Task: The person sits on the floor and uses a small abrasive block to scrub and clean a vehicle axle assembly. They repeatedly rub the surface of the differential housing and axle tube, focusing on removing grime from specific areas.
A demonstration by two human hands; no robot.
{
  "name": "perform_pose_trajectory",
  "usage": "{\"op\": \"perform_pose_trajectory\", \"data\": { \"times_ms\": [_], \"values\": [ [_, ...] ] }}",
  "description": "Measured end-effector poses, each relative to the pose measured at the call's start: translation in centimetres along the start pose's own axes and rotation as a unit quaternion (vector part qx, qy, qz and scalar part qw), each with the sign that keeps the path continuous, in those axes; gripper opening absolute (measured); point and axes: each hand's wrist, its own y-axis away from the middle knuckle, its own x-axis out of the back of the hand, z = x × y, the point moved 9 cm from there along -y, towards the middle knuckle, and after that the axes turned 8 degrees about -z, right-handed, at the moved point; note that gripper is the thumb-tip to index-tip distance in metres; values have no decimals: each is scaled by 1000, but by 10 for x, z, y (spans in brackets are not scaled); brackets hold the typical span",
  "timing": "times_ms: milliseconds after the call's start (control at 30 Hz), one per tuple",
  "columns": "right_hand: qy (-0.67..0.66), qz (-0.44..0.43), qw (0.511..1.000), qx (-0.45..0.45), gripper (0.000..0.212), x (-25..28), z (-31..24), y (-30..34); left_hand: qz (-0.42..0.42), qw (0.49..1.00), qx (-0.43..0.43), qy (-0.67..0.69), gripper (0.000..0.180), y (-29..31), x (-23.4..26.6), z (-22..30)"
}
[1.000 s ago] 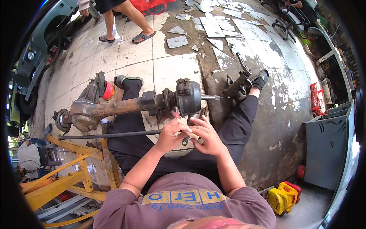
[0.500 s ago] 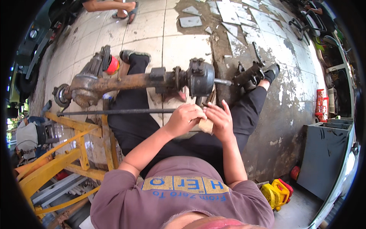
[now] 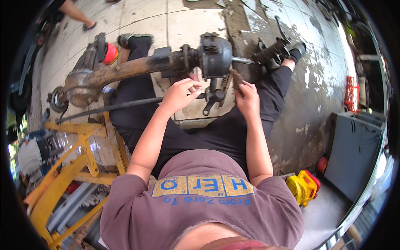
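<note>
Moved: left hand [image 3: 178, 96] and right hand [image 3: 248, 99] have parted since the earlier frame.
Right hand: pinches the brown piece [image 3: 237, 79] by its near end.
Left hand: fingers curled; cannot tell whether they grip anything.
Brown piece: seems light, stiff and rough, best held by its side edges.
Place: projects from the right fingertips, near the tiled floor's [image 3: 191, 25] broken edge, just beside the drum [image 3: 217, 58].

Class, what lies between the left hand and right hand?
In the head view, one end of the long rod, a ring-ended metal lever and a rusty coil-like piece lie between the left hand and the right hand.
</note>
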Motion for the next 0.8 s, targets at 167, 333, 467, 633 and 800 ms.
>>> {"op": "perform_pose_trajectory", "data": {
  "times_ms": [167,333,467,633,800],
  "values": [
    [-82,-50,995,16,25,-18,-25,-9,7,994,10,-111,24,-7,-12,0],
    [-149,-121,981,-10,18,-44,-13,-5,25,986,38,-162,23,-10,-16,2],
    [-234,-131,963,-20,24,-41,-21,-3,24,981,63,-182,24,-10,-15,5],
    [-82,-93,992,15,22,-39,-24,-7,34,979,54,-195,24,-10,-15,2],
    [-168,-141,974,-60,19,-40,-24,-6,29,975,65,-209,27,-10,-17,-4]
  ]
}}
